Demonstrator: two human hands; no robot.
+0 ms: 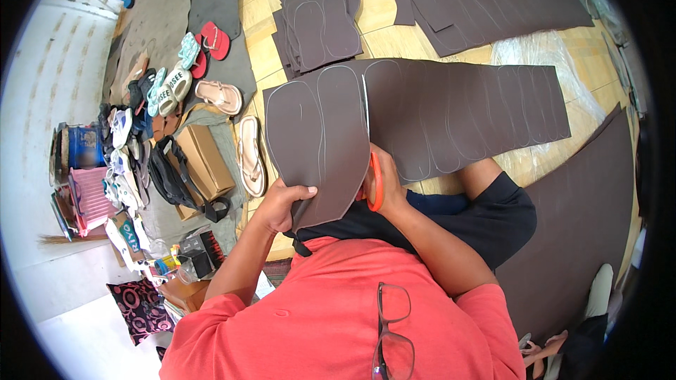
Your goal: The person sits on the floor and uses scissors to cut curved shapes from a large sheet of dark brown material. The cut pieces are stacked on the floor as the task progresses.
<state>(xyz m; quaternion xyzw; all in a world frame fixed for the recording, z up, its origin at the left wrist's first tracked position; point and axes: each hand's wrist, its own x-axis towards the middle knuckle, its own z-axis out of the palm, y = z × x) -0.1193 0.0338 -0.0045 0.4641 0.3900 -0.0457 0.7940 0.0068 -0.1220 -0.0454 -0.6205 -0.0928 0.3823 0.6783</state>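
My left hand [283, 205] pinches the near left corner of a dark brown flat piece [317, 134], thumb on top. Pale sole outlines are drawn on this piece. My right hand [387, 181] is closed on scissors with an orange handle [375, 181], at the piece's right edge; their blades are mostly hidden beneath the material. A narrow slit runs away from the scissors, between the piece and a long brown sheet [472, 112] with a row of sole outlines. Both lie in front of me, partly over my lap.
Beyond lie a stack of brown pieces [320, 28] and another marked sheet [500, 14] on the tiled floor. Several sandals, including a beige one [251, 158], a cardboard box [205, 162] and a black bag [169, 172] are at left. A large brown sheet [577, 211] and another person's hands [546, 348] are at right.
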